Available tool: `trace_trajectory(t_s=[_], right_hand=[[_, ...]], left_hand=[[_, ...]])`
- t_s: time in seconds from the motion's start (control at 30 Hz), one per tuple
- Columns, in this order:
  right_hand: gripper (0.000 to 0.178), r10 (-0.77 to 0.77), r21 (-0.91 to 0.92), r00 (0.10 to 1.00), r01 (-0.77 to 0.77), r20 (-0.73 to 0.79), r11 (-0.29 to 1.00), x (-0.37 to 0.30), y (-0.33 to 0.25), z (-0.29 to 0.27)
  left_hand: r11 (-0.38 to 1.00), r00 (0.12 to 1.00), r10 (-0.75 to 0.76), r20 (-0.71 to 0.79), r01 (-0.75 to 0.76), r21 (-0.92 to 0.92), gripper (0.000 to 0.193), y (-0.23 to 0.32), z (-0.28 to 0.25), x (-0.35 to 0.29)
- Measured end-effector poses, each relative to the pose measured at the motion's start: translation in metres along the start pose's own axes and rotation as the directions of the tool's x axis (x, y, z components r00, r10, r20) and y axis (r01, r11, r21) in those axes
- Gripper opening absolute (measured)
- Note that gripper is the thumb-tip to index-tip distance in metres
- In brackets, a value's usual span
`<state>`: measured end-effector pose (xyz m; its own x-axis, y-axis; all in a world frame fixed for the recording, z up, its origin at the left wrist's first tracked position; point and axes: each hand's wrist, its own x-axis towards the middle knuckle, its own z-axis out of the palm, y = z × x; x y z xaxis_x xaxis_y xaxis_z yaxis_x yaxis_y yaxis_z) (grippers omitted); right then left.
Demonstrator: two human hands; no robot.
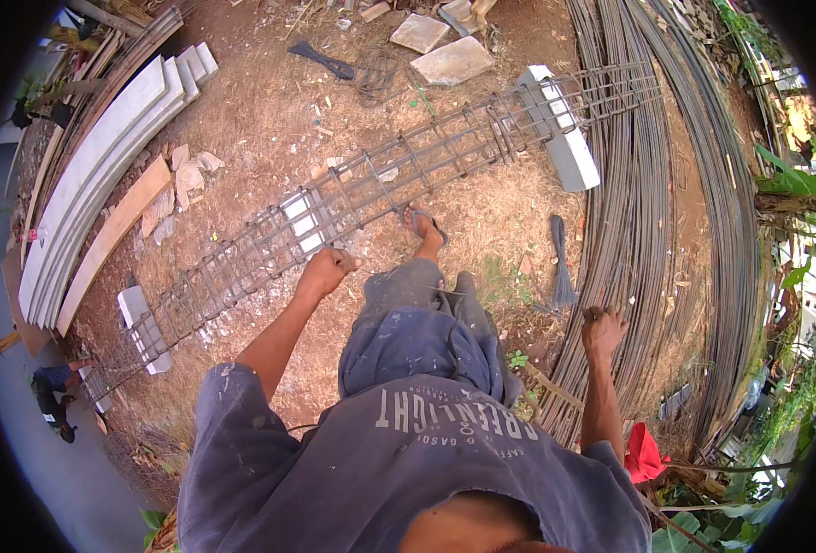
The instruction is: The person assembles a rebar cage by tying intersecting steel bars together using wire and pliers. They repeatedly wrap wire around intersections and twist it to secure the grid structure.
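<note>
A long cage of steel reinforcing bars runs diagonally before me, its square stirrups spaced along it. Grey-white blocks lie under it: one at the right, one in the middle, one at the left. My left hand is closed, just on the near side of the cage by the middle block, and seems apart from it. Off to the right, my right hand is curled closed above the edge of the loose bars. The fingers hide whatever either hand may hold.
Long loose steel bars cover the ground at right, with a bundle of dark tie wire beside them. Another wire bundle lies beyond the cage. Pale boards are stacked at left. Another person is at the cage's far left end.
</note>
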<state>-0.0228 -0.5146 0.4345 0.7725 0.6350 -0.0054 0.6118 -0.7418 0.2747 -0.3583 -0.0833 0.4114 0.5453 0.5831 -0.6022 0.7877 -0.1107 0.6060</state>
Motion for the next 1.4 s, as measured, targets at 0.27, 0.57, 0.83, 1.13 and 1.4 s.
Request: trace_trajectory(t_s=[0.27,0.57,0.83,1.13,1.4], right_hand=[[0.040,0.471,0.860,0.773,-0.507,0.424,0.057,0.009,0.026,0.037],[0.029,0.381,0.524,0.695,0.007,0.610,-0.852,0.145,0.136,-0.005],[0.032,0.160,0.922,0.987,-0.085,0.025,0.378,0.183,-0.080,-0.121],[0.022,-0.477,0.831,0.759,-0.148,0.443,0.536,0.046,-0.238,-0.050],[0.028,-0.512,0.526,0.428,-0.848,0.745,0.057,-0.023,-0.299,-0.036]], left_hand=[[0.556,0.943,-0.251,-0.217,-0.043,-0.830,0.023,-0.014,0.078,-0.065],[-0.103,0.929,-0.040,0.368,0.362,-0.926,0.024,-0.030,0.113,-0.060],[0.856,0.985,0.127,-0.116,-0.168,-0.490,0.067,-0.016,0.121,0.021],[0.055,0.875,-0.480,-0.068,-0.047,-0.997,0.026,0.085,0.068,0.110],[-0.132,0.862,-0.402,0.308,0.278,-0.951,0.018,0.019,0.117,0.100]])
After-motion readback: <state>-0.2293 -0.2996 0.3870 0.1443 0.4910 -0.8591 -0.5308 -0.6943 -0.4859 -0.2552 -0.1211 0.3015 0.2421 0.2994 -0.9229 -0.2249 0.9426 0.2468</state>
